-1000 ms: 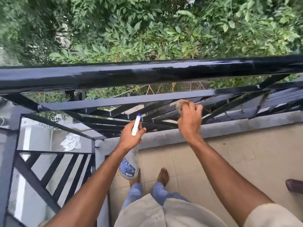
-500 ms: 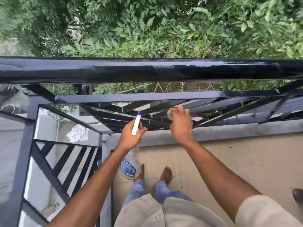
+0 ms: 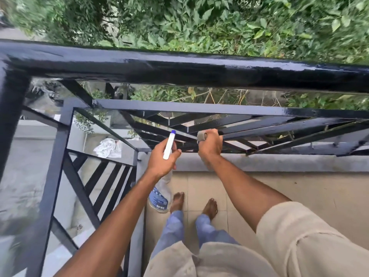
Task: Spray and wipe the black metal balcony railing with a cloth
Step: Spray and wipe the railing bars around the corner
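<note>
The black metal railing (image 3: 179, 66) crosses the frame from the corner post at the left edge to the right edge, its thick top rail glossy and streaked, so it looks wet and probably slick. It is rigid and fixed and will not give under pressure. The thin diagonal slats (image 3: 249, 124) below have narrow faces and tight angles, best reached with a fold of fabric wrapped round each bar. The cloth (image 3: 201, 136) is small, soft and light. It shows only as a grey wad at the thumb side of the right hand (image 3: 210, 145), which is clenched round it and presses it on a slat near the centre of the frame, where the diagonals meet. A bunched grip like this one suits it. The left hand (image 3: 162, 157), just left of centre, grasps the neck of the spray bottle (image 3: 159, 198). The bottle's white head points up toward the slats and its clear body hangs below the wrist. It seems light, and the neck is the natural hold. Against the earlier frames, the right hand and cloth have slid left along the slats and now sit close beside the left hand. The bottle hand keeps the same pose. The view has swung left, bringing the corner post into sight.
</note>
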The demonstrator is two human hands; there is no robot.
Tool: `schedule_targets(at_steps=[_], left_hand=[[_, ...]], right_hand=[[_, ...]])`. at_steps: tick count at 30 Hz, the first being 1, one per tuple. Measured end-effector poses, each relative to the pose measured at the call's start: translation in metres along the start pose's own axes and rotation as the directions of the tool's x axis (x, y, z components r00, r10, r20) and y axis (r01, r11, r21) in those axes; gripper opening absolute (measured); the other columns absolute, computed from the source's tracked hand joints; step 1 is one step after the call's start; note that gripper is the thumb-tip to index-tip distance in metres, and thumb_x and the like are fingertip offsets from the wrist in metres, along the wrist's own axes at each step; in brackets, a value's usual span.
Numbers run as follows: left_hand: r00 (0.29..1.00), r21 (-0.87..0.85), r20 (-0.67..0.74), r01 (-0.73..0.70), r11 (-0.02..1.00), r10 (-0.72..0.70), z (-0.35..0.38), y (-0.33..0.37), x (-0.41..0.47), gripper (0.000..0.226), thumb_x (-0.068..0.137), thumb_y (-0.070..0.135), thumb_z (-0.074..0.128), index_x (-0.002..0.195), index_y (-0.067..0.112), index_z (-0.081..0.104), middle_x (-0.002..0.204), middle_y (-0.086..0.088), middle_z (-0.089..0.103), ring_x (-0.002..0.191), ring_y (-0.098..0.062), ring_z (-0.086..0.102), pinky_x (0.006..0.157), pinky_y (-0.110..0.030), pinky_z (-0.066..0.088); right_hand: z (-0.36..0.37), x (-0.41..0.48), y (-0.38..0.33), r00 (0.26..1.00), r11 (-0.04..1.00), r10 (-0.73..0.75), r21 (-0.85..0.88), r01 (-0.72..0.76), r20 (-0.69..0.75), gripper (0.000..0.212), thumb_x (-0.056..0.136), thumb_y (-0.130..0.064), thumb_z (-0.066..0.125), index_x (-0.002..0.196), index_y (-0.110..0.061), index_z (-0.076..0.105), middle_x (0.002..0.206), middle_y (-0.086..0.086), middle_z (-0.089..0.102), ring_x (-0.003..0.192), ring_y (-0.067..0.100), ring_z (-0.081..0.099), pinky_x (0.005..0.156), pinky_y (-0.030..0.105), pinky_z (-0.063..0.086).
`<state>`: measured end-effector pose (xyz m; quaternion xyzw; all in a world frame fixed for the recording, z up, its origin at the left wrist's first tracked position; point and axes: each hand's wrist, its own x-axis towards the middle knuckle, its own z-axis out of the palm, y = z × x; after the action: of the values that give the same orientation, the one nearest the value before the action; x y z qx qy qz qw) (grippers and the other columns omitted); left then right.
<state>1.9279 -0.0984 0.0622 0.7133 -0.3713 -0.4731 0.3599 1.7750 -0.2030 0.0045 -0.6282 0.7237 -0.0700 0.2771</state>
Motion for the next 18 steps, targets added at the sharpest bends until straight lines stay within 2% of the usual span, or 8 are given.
schedule_targets(at_steps=[1, 3, 6, 9, 12, 14, 16, 18], left_hand=[[1.000, -0.011, -0.010, 0.006, 1.000, -0.006, -0.002, -0.001, 0.001, 0.019, 0.095, 0.001, 0.065, 0.084, 0.010, 0.053, 0.067, -0.004, 0.054, 0.049, -0.021, 0.057, 0.049, -0.027, 0.050], [1.000, -0.021, -0.011, 0.017, 1.000, -0.017, -0.005, -0.004, 0.000, 0.020, 0.095, 0.001, 0.065, 0.082, 0.012, 0.053, 0.066, -0.002, 0.053, 0.050, -0.020, 0.057, 0.049, -0.025, 0.049], [1.000, -0.014, 0.003, 0.011, 1.000, -0.011, -0.007, -0.005, -0.003, 0.021, 0.095, 0.002, 0.065, 0.081, 0.013, 0.053, 0.066, -0.003, 0.053, 0.051, -0.021, 0.058, 0.049, -0.022, 0.048], [1.000, -0.005, 0.008, 0.001, 1.000, -0.001, -0.010, -0.003, -0.005, 0.023, 0.096, 0.003, 0.065, 0.080, 0.014, 0.053, 0.065, -0.003, 0.054, 0.051, -0.020, 0.059, 0.050, -0.021, 0.048], [1.000, -0.016, 0.006, 0.001, 1.000, -0.001, -0.018, -0.003, -0.004, 0.022, 0.096, 0.004, 0.065, 0.081, 0.014, 0.053, 0.068, -0.002, 0.054, 0.052, -0.022, 0.059, 0.051, -0.027, 0.049], [1.000, -0.017, -0.002, 0.002, 1.000, -0.002, -0.024, -0.003, -0.001, 0.019, 0.096, 0.006, 0.066, 0.083, 0.014, 0.055, 0.068, 0.000, 0.055, 0.050, -0.022, 0.059, 0.054, -0.032, 0.051], [1.000, -0.017, -0.002, -0.007, 1.000, 0.007, -0.028, -0.005, 0.003, 0.020, 0.095, 0.008, 0.067, 0.082, 0.015, 0.055, 0.066, 0.004, 0.055, 0.049, -0.022, 0.059, 0.056, -0.036, 0.053], [1.000, -0.012, 0.006, -0.017, 1.000, 0.017, -0.028, -0.005, 0.006, 0.021, 0.094, 0.009, 0.068, 0.080, 0.017, 0.055, 0.064, 0.006, 0.055, 0.050, -0.020, 0.059, 0.057, -0.039, 0.055]], right_hand=[[0.000, 0.000, -0.002, 1.000, 0.998, -0.015, 0.059, 0.015, 0.003, 0.022, 0.087, -0.004, 0.062, 0.106, -0.015, 0.065, 0.116, 0.010, 0.059, 0.095, 0.029, 0.056, 0.066, 0.011, 0.038], [0.000, -0.005, -0.005, 1.000, 0.985, -0.009, 0.174, 0.006, 0.017, 0.018, 0.086, -0.004, 0.068, 0.098, -0.016, 0.063, 0.106, 0.008, 0.064, 0.088, 0.023, 0.055, 0.063, 0.014, 0.031], [0.011, -0.013, -0.004, 1.000, 0.962, -0.012, 0.273, 0.007, 0.017, 0.032, 0.083, 0.001, 0.071, 0.113, -0.010, 0.066, 0.113, 0.002, 0.062, 0.100, 0.020, 0.057, 0.079, 0.013, 0.035], [0.014, -0.010, 0.000, 1.000, 0.980, -0.010, 0.199, 0.015, -0.025, 0.037, 0.085, 0.001, 0.065, 0.121, -0.011, 0.067, 0.122, 0.002, 0.061, 0.110, 0.026, 0.053, 0.082, 0.018, 0.033], [0.009, -0.001, -0.003, 0.995, 0.982, 0.097, 0.164, -0.098, 0.013, 0.030, 0.087, -0.005, 0.061, 0.112, -0.019, 0.068, 0.116, 0.001, 0.057, 0.110, 0.028, 0.051, 0.088, 0.030, 0.046], [0.008, -0.005, -0.010, 0.989, 0.957, 0.146, 0.253, -0.139, -0.006, 0.025, 0.084, 0.000, 0.066, 0.097, -0.021, 0.066, 0.105, -0.001, 0.057, 0.101, 0.029, 0.056, 0.080, 0.034, 0.053], [0.013, -0.009, -0.012, 0.996, 0.949, 0.094, 0.301, -0.093, 0.010, 0.029, 0.078, 0.000, 0.073, 0.084, -0.026, 0.061, 0.101, 0.003, 0.065, 0.094, 0.030, 0.063, 0.075, 0.034, 0.054], [0.018, -0.014, -0.007, 0.999, 0.944, 0.043, 0.328, -0.046, 0.015, 0.029, 0.077, 0.002, 0.075, 0.091, -0.022, 0.068, 0.103, 0.004, 0.068, 0.095, 0.028, 0.066, 0.080, 0.034, 0.054]])
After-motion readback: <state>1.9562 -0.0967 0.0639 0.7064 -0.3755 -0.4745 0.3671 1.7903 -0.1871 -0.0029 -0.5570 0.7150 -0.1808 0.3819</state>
